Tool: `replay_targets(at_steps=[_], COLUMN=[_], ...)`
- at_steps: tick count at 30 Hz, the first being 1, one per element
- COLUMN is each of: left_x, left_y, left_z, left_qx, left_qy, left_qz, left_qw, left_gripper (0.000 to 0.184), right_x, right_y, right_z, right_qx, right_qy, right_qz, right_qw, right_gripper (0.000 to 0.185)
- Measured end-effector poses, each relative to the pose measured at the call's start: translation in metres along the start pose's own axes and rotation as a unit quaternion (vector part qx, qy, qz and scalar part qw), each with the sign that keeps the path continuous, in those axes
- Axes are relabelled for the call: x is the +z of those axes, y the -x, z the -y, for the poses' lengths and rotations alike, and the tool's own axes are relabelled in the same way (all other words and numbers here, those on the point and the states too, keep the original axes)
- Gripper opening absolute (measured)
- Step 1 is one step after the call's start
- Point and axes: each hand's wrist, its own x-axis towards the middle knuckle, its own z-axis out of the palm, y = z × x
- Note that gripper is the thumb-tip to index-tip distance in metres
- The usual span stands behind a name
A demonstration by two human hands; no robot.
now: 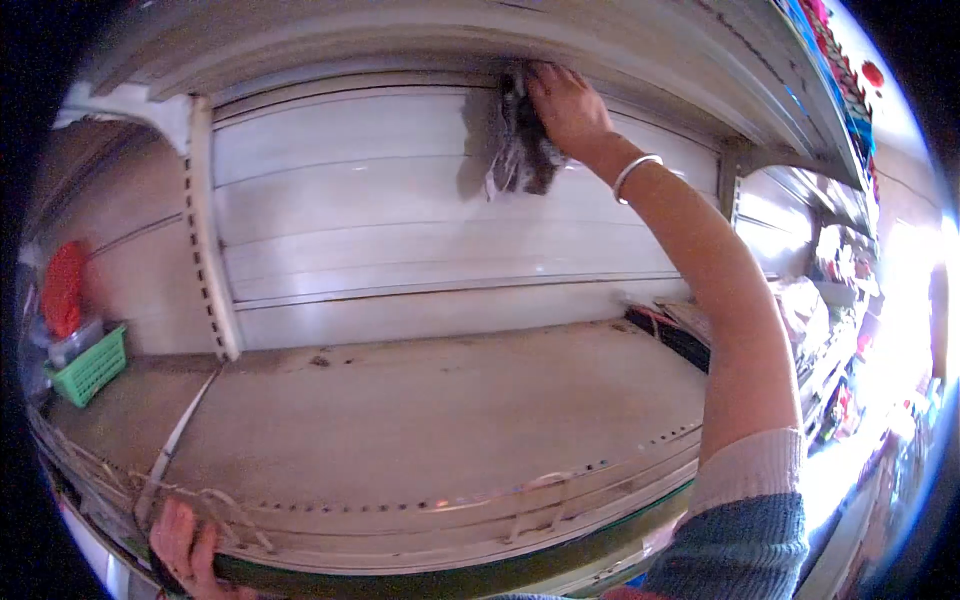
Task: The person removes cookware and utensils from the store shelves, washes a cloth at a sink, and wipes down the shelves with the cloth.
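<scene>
My right hand (568, 108), with a white bangle at the wrist, is closed on a dark, crumpled cloth (528, 150). It presses the cloth against the upper part of the white back panel (350, 210), just under the shelf above. Loose pale strands hang from the cloth. At the lower left, my left hand (190, 548) rests on the front edge of the lower shelf (430, 420), its fingers bent over the rim; whether it grips the edge is hard to tell.
A green basket (88, 368) with a red item (65, 290) stands on the left shelf section. Flat dark items (668, 335) lie at the lower shelf's right end. An upper shelf (400, 40) overhangs, and a slotted upright (205, 240) stands at left. More goods fill shelves at right.
</scene>
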Motion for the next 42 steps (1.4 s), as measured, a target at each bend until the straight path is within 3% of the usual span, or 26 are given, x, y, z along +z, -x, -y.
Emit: replay_targets(at_steps=[4,5,7,10,12,14,16,17,19,23,26,30,32,38,42], left_x=[0.000,0.002,0.010,0.007,0.001,-0.005,-0.009,-0.008,-0.006,-0.005,-0.006,0.000,0.003,-0.007,-0.009], left_y=[-0.024,-0.021,0.013,0.010,0.012,0.014,0.011,-0.001,0.002,0.000,-0.009,-0.017,-0.018,-0.019,-0.016], left_z=[-0.034,-0.032,-0.011,-0.023,-0.016,-0.018,-0.022,-0.031,-0.031,-0.027,-0.031,-0.039,-0.040,-0.032,-0.026], left_qx=[-0.055,-0.043,-0.081,-0.098,-0.068,-0.107,-0.113,-0.113,-0.125,-0.120,-0.090,-0.081,-0.077,-0.085,-0.079], left_qy=[-0.013,0.015,-0.041,-0.063,-0.079,-0.042,-0.037,-0.039,-0.052,-0.049,-0.023,-0.056,-0.041,-0.016,-0.006], left_qz=[-0.010,-0.030,-0.028,0.012,0.038,0.055,0.067,0.046,0.045,0.059,0.047,0.005,-0.029,0.012,0.037], left_qw=[0.998,0.998,0.995,0.993,0.994,0.992,0.991,0.992,0.990,0.990,0.995,0.995,0.996,0.996,0.996], left_gripper=[0.035,0.044,0.042,0.052,0.057,0.065,0.067,0.056,0.056,0.059,0.050,0.028,0.032,0.038,0.040], right_x=[0.023,0.027,0.066,0.050,0.067,0.093,0.127,0.144,0.171,0.108,0.087,0.044,0.016,-0.055,-0.087], right_y=[0.072,0.090,0.125,0.153,0.172,0.198,0.215,0.217,0.218,0.188,0.164,0.095,0.056,-0.074,-0.162], right_z=[-0.078,-0.098,-0.143,-0.180,-0.205,-0.231,-0.252,-0.260,-0.269,-0.224,-0.185,-0.109,-0.062,0.075,0.162], right_qx=[0.078,0.099,0.146,-0.021,0.099,0.102,0.043,0.041,0.071,0.189,0.115,0.112,0.100,0.046,0.060], right_qy=[0.014,0.009,0.019,0.201,0.092,0.086,0.143,0.152,0.140,0.059,0.114,-0.007,-0.047,-0.170,-0.272], right_qz=[0.156,0.196,0.210,0.431,0.404,0.372,0.360,0.367,0.379,0.372,0.313,0.225,0.170,0.098,0.073], right_qw=[0.985,0.976,0.967,0.880,0.905,0.919,0.921,0.917,0.912,0.907,0.936,0.968,0.979,0.980,0.958], right_gripper=[0.044,0.046,0.041,0.036,0.035,0.036,0.037,0.038,0.039,0.040,0.039,0.040,0.040,0.038,0.035])
